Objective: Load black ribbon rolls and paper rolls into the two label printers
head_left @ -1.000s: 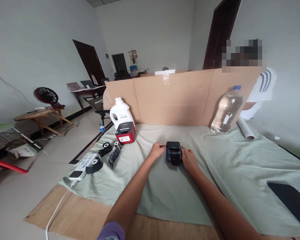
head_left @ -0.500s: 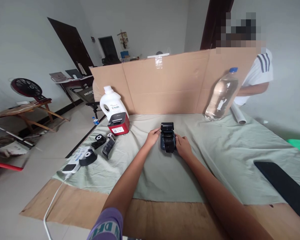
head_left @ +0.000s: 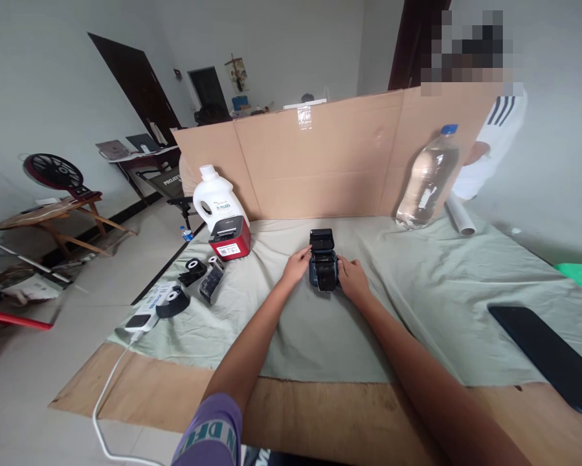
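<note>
Head cam: blk device (head_left: 325,279), lid (head_left: 321,238) flipped up, sits on the cloth (head_left: 281,346) over the table (head_left: 320,411) btwn L hand (head_left: 297,266) & R hand (head_left: 353,281), fingers of each at its sides; can't tell if either grip's closed on it. Red/blk box (head_left: 230,240) stands farther L, in front of white jug (head_left: 217,197); blk phone (head_left: 546,356) lies off R.

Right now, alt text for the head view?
A person's left hand and right hand flank a small dark device, its lid open, on a green cloth. A white jug and red box stand to the left; a clear bottle and black phone are to the right.
</note>
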Demonstrator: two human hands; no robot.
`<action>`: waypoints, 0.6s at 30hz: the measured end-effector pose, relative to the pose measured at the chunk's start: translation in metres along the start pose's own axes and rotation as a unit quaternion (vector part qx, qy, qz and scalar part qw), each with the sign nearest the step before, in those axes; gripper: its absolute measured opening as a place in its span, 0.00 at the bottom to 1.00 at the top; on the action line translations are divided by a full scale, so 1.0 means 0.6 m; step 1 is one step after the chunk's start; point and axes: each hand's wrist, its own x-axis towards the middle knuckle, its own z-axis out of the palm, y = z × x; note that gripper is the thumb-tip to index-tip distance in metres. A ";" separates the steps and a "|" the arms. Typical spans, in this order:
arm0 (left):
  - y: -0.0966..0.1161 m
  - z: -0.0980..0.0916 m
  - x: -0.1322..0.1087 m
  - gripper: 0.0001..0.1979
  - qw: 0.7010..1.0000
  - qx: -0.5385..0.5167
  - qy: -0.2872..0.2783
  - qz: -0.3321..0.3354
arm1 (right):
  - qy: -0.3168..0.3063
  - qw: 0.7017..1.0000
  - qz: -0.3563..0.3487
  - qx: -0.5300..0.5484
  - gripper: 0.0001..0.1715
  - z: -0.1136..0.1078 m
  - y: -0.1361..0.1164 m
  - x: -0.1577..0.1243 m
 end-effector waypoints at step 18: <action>0.168 0.008 0.070 0.16 0.944 0.304 -0.105 0.067 | 0.023 0.999 -0.033 -0.002 0.31 0.016 0.021 0.011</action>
